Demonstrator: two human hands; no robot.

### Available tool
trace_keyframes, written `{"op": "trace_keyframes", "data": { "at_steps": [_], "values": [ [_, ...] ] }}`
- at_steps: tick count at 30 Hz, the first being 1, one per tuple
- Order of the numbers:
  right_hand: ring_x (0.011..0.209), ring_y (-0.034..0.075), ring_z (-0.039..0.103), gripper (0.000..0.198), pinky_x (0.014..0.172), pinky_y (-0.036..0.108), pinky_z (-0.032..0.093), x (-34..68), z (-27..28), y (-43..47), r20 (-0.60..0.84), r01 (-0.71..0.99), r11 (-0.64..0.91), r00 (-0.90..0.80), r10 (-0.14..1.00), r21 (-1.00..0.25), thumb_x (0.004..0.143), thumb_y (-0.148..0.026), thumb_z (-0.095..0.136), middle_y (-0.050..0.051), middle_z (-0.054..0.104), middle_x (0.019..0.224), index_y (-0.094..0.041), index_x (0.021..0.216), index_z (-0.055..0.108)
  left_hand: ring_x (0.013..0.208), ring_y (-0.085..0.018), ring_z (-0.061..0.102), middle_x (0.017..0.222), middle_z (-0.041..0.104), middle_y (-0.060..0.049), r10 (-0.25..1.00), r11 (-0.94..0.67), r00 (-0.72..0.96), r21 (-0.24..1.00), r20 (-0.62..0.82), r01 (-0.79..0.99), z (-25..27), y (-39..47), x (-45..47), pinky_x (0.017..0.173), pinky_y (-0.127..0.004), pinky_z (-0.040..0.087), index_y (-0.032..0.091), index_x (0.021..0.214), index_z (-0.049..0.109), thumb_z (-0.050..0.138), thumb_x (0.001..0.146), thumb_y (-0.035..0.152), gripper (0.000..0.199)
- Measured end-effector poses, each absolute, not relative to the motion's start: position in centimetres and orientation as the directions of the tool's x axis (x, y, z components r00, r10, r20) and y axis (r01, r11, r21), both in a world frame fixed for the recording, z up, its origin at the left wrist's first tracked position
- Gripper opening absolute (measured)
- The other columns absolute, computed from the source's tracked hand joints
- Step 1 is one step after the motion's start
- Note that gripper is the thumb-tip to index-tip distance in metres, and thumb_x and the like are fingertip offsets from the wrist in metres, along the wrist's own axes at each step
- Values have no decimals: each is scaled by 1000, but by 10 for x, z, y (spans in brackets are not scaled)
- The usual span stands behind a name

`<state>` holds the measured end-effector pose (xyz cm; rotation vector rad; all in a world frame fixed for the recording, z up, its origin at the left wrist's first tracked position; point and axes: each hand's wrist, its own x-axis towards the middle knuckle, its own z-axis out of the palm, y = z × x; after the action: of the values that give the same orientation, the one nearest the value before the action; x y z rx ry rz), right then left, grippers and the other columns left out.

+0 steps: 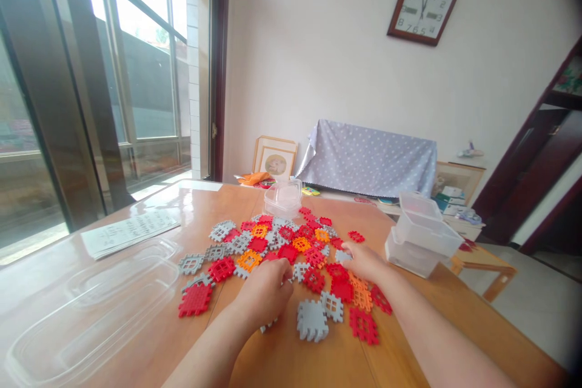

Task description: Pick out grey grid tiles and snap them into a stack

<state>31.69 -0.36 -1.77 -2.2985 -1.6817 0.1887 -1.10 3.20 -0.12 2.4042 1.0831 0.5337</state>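
Observation:
My left hand (269,292) is curled low over the near middle of the table. Grey toothed edges of an interlocking block (268,326) show under its fingers, and the rest of that block is hidden by the hand. At the right of the pile, my right hand (365,262) has its thumb and fingers closed on a light grey interlocking block (342,256). Red, orange and grey interlocking plastic blocks lie loosely between and beyond both hands. Nearest me are a solid grey block (312,320), a grey windowed block (332,306) and a red windowed block (364,325).
A large clear plastic lid (97,321) and printed sheets (131,233) lie on the wooden table's left. A clear container (282,199) stands behind the pile. Stacked translucent boxes (421,239) stand at the right edge. A wooden stool (488,264) is beyond that edge.

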Motion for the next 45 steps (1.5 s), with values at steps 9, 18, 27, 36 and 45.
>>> {"op": "trace_keyframes", "data": {
  "at_steps": [9, 18, 27, 36, 45],
  "values": [
    [105, 26, 68, 45, 90, 33, 48, 323, -20, -2, 118, 896, -263, 322, 939, -357, 77, -37, 72, 8, 74, 114, -22, 120, 68, 77, -18, 58, 88, 67, -4, 764, -599, 626, 535, 158, 595, -1, 32, -11, 61, -26, 32, 21, 84, 60, 52, 78, 17, 11],
    [121, 26, 61, 48, 99, 37, 49, 259, 25, -52, 161, 812, 50, 55, 985, -582, 82, -37, 70, 7, 66, 131, -26, 128, 62, 73, -16, 58, 85, 67, -3, 751, -596, 641, 579, 157, 556, -7, 32, -12, 59, -24, 32, 21, 85, 60, 52, 79, 17, 11],
    [113, 26, 62, 53, 99, 39, 49, 194, 39, -95, 101, 830, 127, -86, 991, -542, 77, -30, 74, 6, 67, 125, -31, 129, 64, 73, -15, 60, 82, 67, -1, 687, -561, 716, 716, 123, 415, -8, 30, -12, 61, -23, 39, 19, 90, 65, 50, 76, 13, 22],
    [106, 25, 62, 46, 96, 38, 47, 186, 30, -96, 75, 862, 141, -119, 990, -486, 75, -30, 75, 5, 68, 117, -31, 121, 67, 72, -14, 59, 80, 67, -1, 694, -505, 717, 753, 64, 422, -3, 28, -13, 60, -23, 41, 18, 89, 64, 52, 74, 14, 20],
    [100, 24, 60, 20, 90, 36, 45, 222, 23, -97, 94, 917, 105, -74, 993, -386, 82, -27, 66, 2, 68, 103, -29, 102, 67, 72, -15, 58, 81, 66, -1, 706, -497, 707, 740, 41, 454, 0, 27, -14, 60, -24, 40, 20, 89, 62, 51, 73, 12, 21]
  ]
}}
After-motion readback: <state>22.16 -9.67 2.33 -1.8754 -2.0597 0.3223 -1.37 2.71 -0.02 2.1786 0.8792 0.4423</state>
